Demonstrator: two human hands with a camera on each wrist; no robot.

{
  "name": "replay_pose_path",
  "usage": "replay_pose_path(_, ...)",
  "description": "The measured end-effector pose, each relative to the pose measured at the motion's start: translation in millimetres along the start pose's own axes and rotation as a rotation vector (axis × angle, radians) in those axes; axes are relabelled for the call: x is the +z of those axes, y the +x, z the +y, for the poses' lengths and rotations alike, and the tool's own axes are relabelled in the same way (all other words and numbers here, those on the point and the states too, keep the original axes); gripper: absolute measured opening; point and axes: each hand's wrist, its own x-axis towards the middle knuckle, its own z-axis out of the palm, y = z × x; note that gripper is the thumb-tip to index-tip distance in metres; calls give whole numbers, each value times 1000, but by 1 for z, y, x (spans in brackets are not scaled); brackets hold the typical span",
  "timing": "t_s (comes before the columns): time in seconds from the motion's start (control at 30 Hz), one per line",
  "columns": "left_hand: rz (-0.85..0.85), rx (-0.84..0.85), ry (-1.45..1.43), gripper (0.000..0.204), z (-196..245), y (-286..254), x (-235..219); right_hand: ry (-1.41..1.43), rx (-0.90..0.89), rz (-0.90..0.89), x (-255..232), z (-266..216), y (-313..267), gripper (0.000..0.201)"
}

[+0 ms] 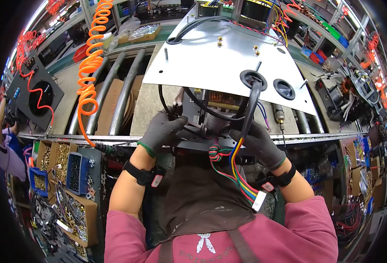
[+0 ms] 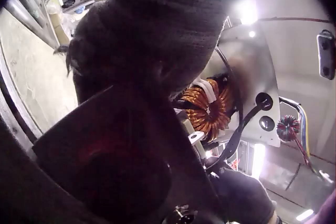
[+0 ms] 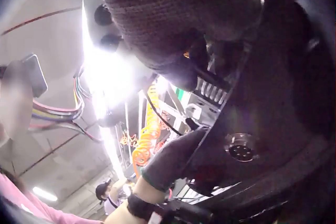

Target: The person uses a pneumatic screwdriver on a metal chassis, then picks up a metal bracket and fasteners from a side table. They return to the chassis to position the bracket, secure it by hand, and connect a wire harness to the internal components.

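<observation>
Under a tilted silver metal plate (image 1: pixel 202 57), the gloved left hand (image 1: pixel 160 131) pinches a thin black cable (image 1: pixel 161 97) beside white wires with black ends. The gloved right hand (image 1: pixel 261 144) is beside a thick black cable (image 1: pixel 251 114) that comes through a grommet; its fingertips are hidden in the unit. In the left wrist view a copper-wound coil (image 2: pixel 210 109) is past the left hand (image 2: pixel 152 29), behind a dark panel (image 2: pixel 105 155). The right wrist view shows the right hand (image 3: pixel 173 19) over the panel's edge and the left hand (image 3: pixel 176 158) across from it.
Coloured wires with a white connector (image 1: pixel 258 201) hang over the apron. An orange coiled hose (image 1: pixel 90 65) hangs at the left, above metal rollers (image 1: pixel 125 94). Boxes of screws (image 1: pixel 62 160) stand lower left. Another open unit (image 1: pixel 347 96) is at the right.
</observation>
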Motion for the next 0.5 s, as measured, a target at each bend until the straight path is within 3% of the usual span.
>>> replay_pose_path(0.07, -65, 54, -62, 30, -9, 3, -3, -78, -48, 57, 2, 25, 1, 27)
replay_pose_path(0.17, -25, 204, -98, 25, -19, 9, -4, -173, -163, 194, 14, 29, -1, 26)
replay_pose_path(0.23, -36, 189, -73, 27, -13, 7, -4, -482, -395, 236, 19, 21, -4, 24)
replay_pose_path(0.37, 1, 247, -25, 26, -38, 34, -16, -425, -282, 268, 21, 21, -2, 23)
replay_pose_path(0.43, 107, 431, -270, 29, -44, 45, -28, -413, -291, 301, 19, 27, -2, 23)
replay_pose_path(0.47, 132, 441, -234, 33, -43, 52, -45, -404, -286, 309, 19, 33, -1, 22)
replay_pose_path(0.5, 107, 558, -156, 34, -31, 47, -51, -395, -282, 314, 19, 36, 0, 22)
